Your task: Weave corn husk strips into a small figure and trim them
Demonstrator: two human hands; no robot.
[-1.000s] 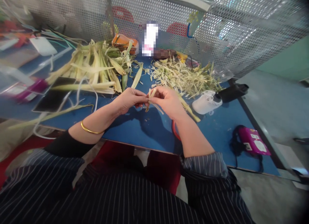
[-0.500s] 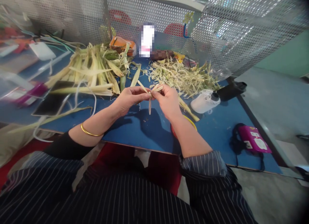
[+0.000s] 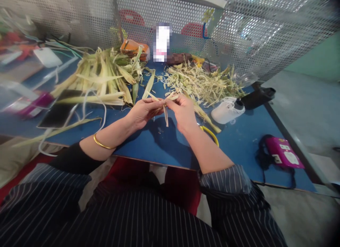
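Note:
Pale strips of corn husk (image 3: 166, 117) cross between my fingertips above the blue table, one end hanging down and others sticking out to the sides. My left hand (image 3: 143, 113) pinches them from the left, thumb on top. From the right, my right hand (image 3: 184, 113) pinches the same strips with thumb and forefinger, the hands almost touching. Where the strips meet is partly hidden by my fingers. Just beyond my hands a loose husk piece (image 3: 149, 84) lies on the table. A yellow curved band (image 3: 211, 134) shows beside my right forearm, which partly covers it.
A pile of long husks (image 3: 102, 71) lies at the left, shredded husk scraps (image 3: 202, 80) at the right. Nearby are a white thread spool (image 3: 227, 110), a black cylinder (image 3: 259, 99) and a magenta box (image 3: 285, 153) with black cord. A perforated metal screen (image 3: 170, 9) borders the back.
The hanging strip end has swung slightly right, and the upper left strip pokes out lower. More of the yellow band shows. Both hands keep their pinch on the strips.

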